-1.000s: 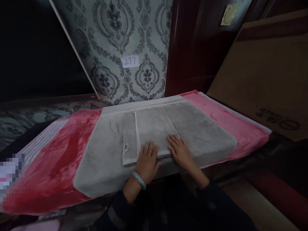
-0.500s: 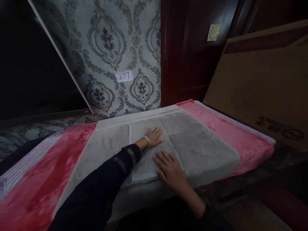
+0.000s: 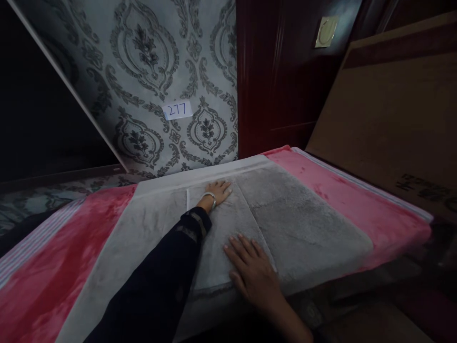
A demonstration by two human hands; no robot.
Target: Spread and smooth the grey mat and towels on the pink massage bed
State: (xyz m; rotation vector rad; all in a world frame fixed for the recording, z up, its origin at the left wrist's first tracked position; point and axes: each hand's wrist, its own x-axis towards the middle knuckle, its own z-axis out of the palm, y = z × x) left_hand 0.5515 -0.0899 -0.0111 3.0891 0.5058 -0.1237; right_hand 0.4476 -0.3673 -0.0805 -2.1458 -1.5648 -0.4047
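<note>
A grey plush cloth [image 3: 303, 228] is spread over the table, with a lighter folded panel [image 3: 217, 252] of fabric lying across its middle. My left hand [image 3: 218, 192], with a silvery bracelet at the wrist, rests flat on the far part of that panel, fingers extended. Nearer to me, my right hand [image 3: 252, 269] lies palm down on the panel's near right part, its fingers spread. Neither hand grips anything. The dark left sleeve covers part of the panel's left side.
Red plush fabric [image 3: 89, 247] with a striped edge shows at the left, and pink plush fabric [image 3: 357, 205] at the right. A cardboard box [image 3: 392, 109] leans behind the right end. Patterned wallpaper [image 3: 157, 62] with a "277" label [image 3: 177, 110] stands behind; a dark screen [image 3: 43, 109] is at left.
My left hand has slid slightly left and away across the panel. My right hand remains flat near the panel's near right edge. The camera view has shifted a little closer.
</note>
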